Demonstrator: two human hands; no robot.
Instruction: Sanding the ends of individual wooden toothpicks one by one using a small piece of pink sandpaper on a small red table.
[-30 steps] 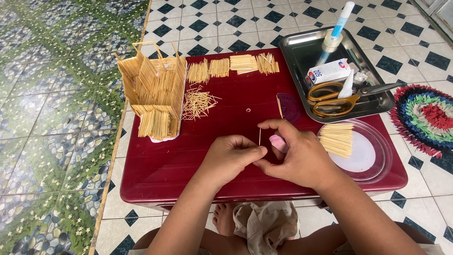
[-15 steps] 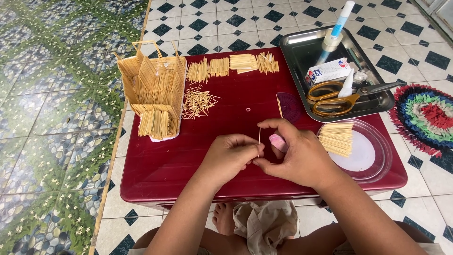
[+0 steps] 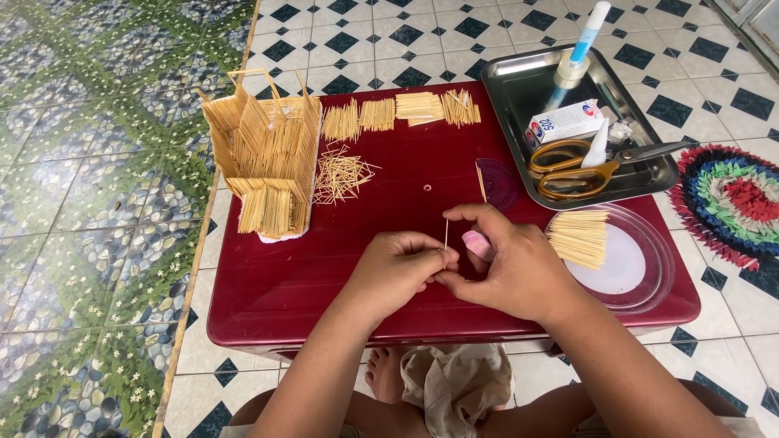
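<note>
the left hand (image 3: 398,272) and right hand (image 3: 507,264) meet fingertip to fingertip over the glossy dark red plastic table (image 3: 324,276), both pinching one thin pale wooden stick (image 3: 446,235). the stick stands upright, its long axis vertical, free end pointing up. a small pink object (image 3: 477,245) sits inside the right hand.

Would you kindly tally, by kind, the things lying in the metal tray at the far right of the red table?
Scissors with yellow handles: 1
Small white box: 1
Tall glue bottle with blue cap: 1
Small white nozzle tube: 1
Total: 4, all in the metal tray. A crumpled clear bit beside the box is too unclear to count.
</note>
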